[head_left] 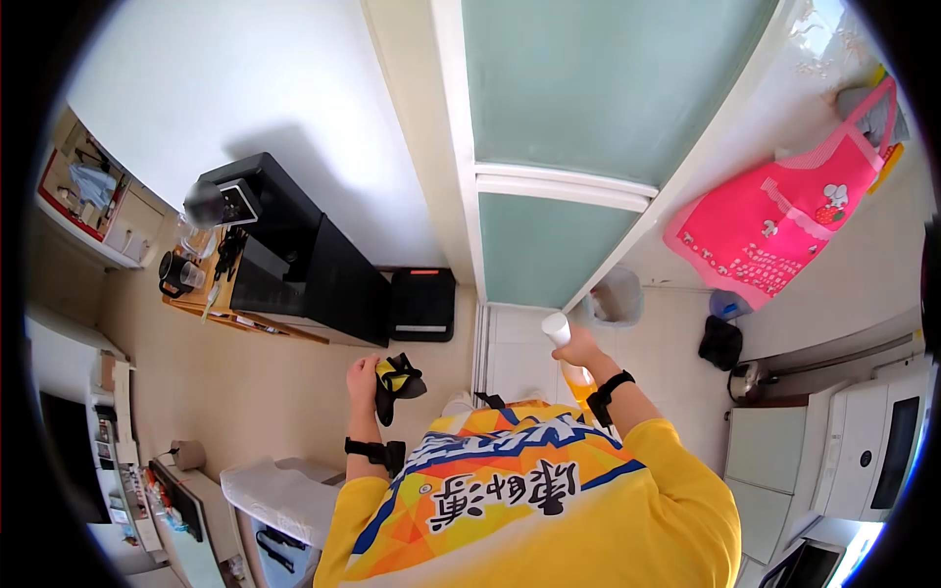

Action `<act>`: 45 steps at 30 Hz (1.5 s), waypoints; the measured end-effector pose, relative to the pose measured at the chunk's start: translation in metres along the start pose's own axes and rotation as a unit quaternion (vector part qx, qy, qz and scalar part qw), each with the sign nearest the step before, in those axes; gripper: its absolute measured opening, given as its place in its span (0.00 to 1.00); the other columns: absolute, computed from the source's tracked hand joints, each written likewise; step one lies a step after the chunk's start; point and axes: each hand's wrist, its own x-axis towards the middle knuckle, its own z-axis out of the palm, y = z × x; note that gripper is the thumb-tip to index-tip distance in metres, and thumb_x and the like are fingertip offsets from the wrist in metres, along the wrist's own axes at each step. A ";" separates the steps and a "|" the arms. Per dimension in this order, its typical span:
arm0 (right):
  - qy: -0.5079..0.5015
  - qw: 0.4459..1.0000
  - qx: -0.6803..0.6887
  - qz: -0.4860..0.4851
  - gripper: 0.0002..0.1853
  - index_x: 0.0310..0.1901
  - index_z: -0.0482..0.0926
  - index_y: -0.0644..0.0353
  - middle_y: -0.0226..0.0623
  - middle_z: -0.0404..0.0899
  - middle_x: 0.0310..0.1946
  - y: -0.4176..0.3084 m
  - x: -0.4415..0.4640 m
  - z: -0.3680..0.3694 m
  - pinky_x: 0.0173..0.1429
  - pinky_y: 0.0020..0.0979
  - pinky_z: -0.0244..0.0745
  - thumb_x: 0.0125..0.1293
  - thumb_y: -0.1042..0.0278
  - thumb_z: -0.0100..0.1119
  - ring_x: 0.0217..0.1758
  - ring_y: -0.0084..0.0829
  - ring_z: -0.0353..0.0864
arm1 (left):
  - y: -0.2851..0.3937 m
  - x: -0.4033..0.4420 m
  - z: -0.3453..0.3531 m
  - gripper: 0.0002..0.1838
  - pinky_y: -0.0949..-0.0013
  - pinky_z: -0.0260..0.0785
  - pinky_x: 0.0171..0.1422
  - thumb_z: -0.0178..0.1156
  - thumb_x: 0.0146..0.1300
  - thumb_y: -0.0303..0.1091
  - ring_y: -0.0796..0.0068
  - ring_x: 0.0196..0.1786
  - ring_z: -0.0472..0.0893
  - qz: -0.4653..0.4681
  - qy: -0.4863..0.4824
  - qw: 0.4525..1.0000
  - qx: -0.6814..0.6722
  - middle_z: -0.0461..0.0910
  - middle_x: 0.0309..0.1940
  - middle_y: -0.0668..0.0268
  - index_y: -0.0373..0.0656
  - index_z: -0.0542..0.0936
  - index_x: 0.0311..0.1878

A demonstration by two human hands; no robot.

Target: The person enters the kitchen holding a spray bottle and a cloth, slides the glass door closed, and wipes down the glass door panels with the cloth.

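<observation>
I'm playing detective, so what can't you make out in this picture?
All in the head view:
Middle of the bottle: hidden by the right hand.
What the dark-and-yellow thing in the left hand is: too small to tell.
Small writing on the pink apron: too tiny to read.
Bottom of the dark-windowed appliance at lower right: cut off by the picture's edge.

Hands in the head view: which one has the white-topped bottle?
The right hand, wrapped around the bottle between its white top and orange lower part; the left hand instead holds a black-and-yellow item.
</observation>
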 end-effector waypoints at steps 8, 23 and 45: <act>-0.078 0.989 -0.066 0.109 0.31 0.47 0.71 0.55 0.43 0.76 0.43 0.056 -0.029 0.007 0.54 0.37 0.68 0.34 0.65 0.68 0.47 0.44 0.74 | -0.011 -0.011 0.003 0.16 0.72 0.65 0.33 0.59 0.52 0.41 0.75 0.29 0.73 -0.132 -0.053 0.990 -0.021 0.76 0.27 0.66 0.36 0.78 0.34; -0.105 0.994 -0.019 -0.039 0.25 0.41 0.74 0.56 0.45 0.77 0.40 0.033 -0.049 -0.020 0.50 0.37 0.69 0.35 0.64 0.68 0.44 0.46 0.74 | -0.033 -0.025 0.052 0.19 0.71 0.67 0.41 0.60 0.48 0.30 0.70 0.39 0.75 -0.166 -0.149 0.971 0.084 0.76 0.36 0.60 0.30 0.73 0.43; 0.132 0.984 0.085 0.080 0.35 0.48 0.66 0.57 0.45 0.76 0.40 0.196 -0.128 -0.104 0.48 0.40 0.71 0.32 0.67 0.67 0.47 0.48 0.74 | 0.338 -0.046 0.213 0.21 0.65 0.54 0.62 0.51 0.55 0.21 0.62 0.57 0.65 0.627 0.116 0.759 -0.131 0.64 0.55 0.53 0.35 0.64 0.53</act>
